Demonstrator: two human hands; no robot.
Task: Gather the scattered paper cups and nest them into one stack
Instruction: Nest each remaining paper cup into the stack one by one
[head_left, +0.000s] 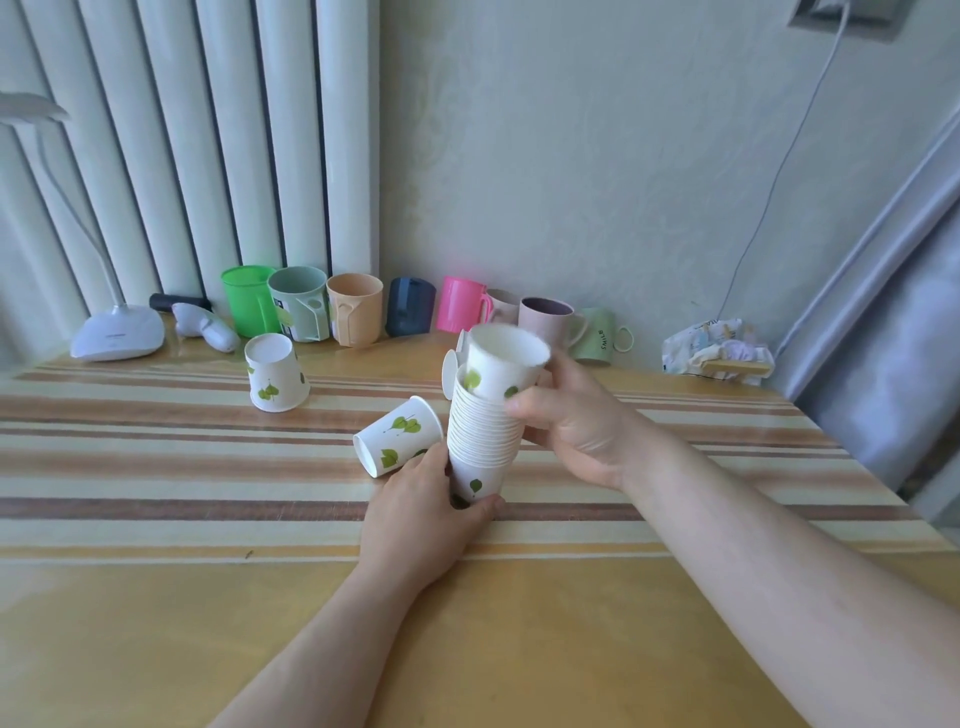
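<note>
From the head camera, the left hand is wrapped around the bottom of the tall stack of paper cups above the striped table, the right hand pinches the top cup, and two loose cups sit to its left.
</note>
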